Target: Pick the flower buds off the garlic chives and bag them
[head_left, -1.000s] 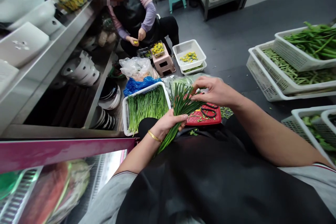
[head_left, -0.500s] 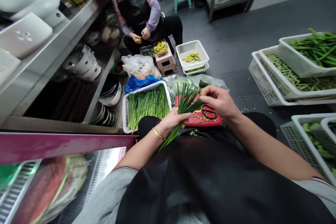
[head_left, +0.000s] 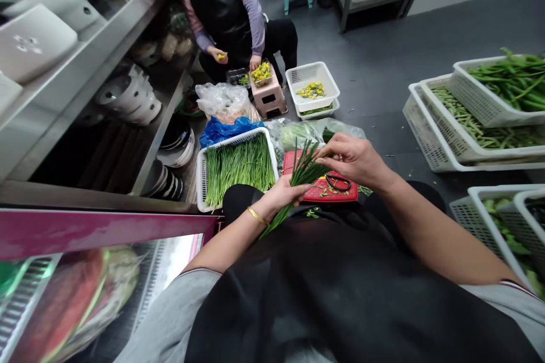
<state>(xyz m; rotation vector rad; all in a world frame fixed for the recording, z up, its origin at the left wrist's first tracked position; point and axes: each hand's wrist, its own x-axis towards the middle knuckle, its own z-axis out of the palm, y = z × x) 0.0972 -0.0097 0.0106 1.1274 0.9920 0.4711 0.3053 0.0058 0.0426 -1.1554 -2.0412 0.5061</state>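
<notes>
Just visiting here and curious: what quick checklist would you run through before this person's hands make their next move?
1. Left hand grips the bunch of green chives: ok.
2. Right hand is in contact with that bunch: ok, its fingertips reach the stalks.
3. Black-handled scissors lie beside the hands on the red board: ok. Their blades: cannot tell.
4. Red board is free of scraps: not ok, loose green bits lie on it.
5. Chives in the white plastic basket lie aligned inside it: ok.
6. Seated person is working apart from these hands: ok.
</notes>
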